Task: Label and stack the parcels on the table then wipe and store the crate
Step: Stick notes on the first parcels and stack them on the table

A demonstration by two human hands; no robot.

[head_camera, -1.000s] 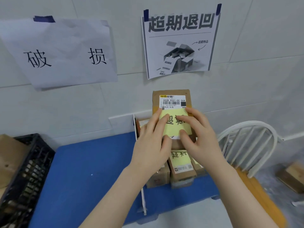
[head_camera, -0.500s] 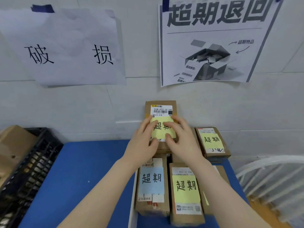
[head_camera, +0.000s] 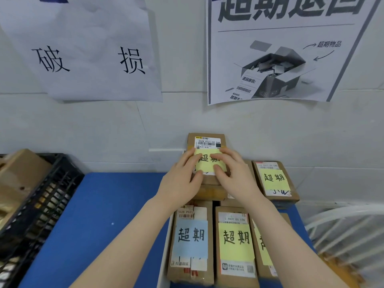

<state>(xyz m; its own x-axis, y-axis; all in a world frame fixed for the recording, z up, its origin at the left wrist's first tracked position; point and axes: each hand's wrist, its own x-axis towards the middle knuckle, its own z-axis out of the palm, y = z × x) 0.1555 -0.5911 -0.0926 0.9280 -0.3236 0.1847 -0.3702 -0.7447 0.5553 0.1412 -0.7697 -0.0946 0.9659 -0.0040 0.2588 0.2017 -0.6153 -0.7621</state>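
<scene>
Viewpoint nears; hands (head_camera: 182, 180) (head_camera: 236, 179) still press yellow note (head_camera: 205, 164).

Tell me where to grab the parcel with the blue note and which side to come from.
Take the blue-note parcel by its left long edge, coming from the left over the blue table. That side looks free; its right side sits against the yellow-note parcel, and the stack stands at its far end. It lies flat, so probably thumb on top, fingers under.

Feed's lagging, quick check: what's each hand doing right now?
Left hand: open, fingers pressing the yellow sticky note.
Right hand: open, pressing the same note onto the top parcel.
</scene>
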